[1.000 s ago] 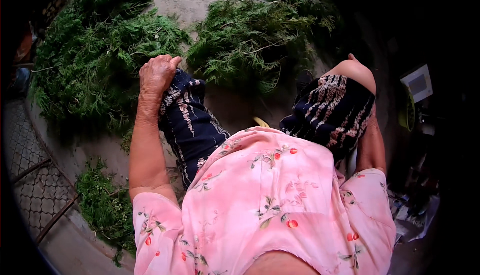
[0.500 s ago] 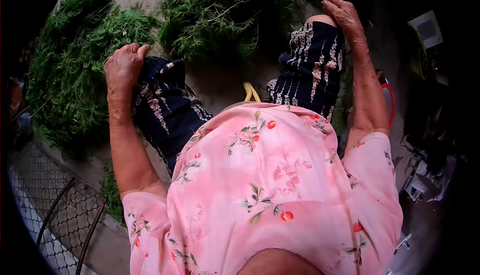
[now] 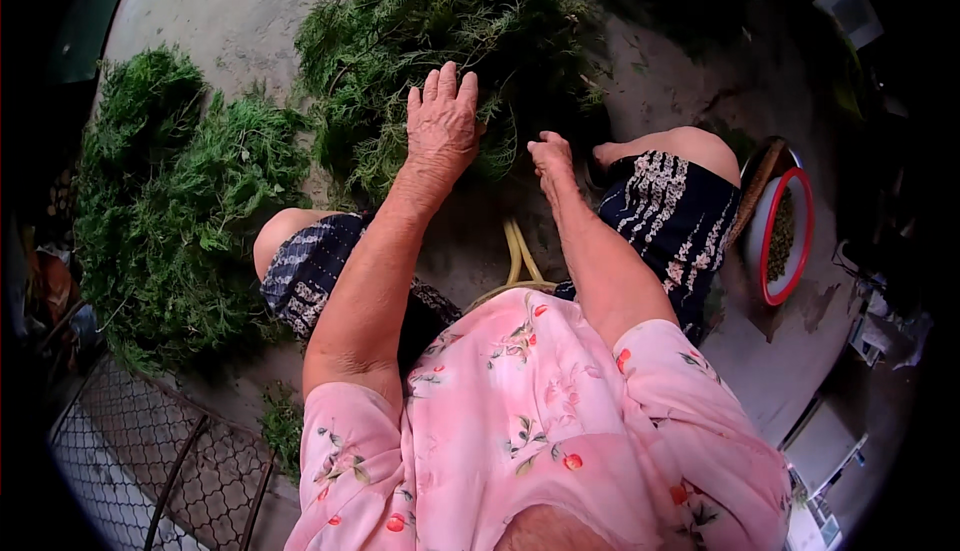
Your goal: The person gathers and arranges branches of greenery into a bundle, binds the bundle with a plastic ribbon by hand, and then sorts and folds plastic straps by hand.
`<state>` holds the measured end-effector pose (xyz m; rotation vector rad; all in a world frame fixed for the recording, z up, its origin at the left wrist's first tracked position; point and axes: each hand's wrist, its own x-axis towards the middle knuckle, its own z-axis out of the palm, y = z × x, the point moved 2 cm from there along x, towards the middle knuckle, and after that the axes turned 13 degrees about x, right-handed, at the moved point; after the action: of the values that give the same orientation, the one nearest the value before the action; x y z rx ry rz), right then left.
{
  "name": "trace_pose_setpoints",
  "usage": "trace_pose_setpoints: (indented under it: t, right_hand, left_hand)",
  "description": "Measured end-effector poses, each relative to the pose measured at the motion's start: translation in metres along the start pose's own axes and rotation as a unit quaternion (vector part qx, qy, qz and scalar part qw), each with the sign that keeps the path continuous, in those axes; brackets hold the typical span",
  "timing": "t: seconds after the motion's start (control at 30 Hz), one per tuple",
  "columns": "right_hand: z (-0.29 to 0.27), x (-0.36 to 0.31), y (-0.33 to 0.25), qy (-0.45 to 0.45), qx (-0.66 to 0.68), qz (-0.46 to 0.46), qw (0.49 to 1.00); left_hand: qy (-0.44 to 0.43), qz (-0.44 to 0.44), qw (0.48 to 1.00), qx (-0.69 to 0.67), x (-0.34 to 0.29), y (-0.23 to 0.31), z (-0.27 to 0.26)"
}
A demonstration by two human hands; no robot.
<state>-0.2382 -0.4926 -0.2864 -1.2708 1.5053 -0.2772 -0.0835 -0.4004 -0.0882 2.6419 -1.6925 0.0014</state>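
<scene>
Feathery green branches (image 3: 440, 21) lie heaped on the grey floor (image 3: 240, 11) at 12 o'clock in the head view, just beyond our parted knees. Our left hand (image 3: 442, 121) reaches over the near side of this heap, its back turned up and its fingers straight and a little spread, gripping nothing that we can see; whether the palm touches the foliage, we cannot tell. Our right hand (image 3: 552, 158) is just beside it, towards 1 o'clock, at the heap's lower right edge, with some fingers curled in and one pointing forward; we cannot tell whether they pinch anything.

A second green heap (image 3: 190, 221) spreads at 9 o'clock, past our left knee, and a smaller clump of greenery (image 3: 283, 426) sits between 7 and 8. Wire mesh (image 3: 150, 451) in a dark frame is at 8 o'clock. At 3 o'clock, beyond our right knee, we see a red-rimmed bowl (image 3: 802, 241) holding small greenish bits.
</scene>
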Motion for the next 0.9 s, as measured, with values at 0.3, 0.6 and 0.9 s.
trace_pose_setpoints:
  t: [0.3, 0.6, 0.9]
  right_hand:
    - [0.129, -0.027, -0.051, -0.252, -0.205, -0.274, 0.905]
    - [0.097, -0.026, 0.022, 0.019, 0.062, -0.088, 0.994]
    - [0.086, 0.004, 0.093, -0.219, -0.167, -0.028, 0.961]
  left_hand:
    - [-0.055, -0.102, 0.993, 0.037, 0.065, -0.01, 0.076]
    - [-0.067, -0.077, 0.989, 0.105, 0.076, -0.052, 0.131]
    - [-0.072, -0.056, 0.994, 0.068, 0.081, -0.059, 0.139]
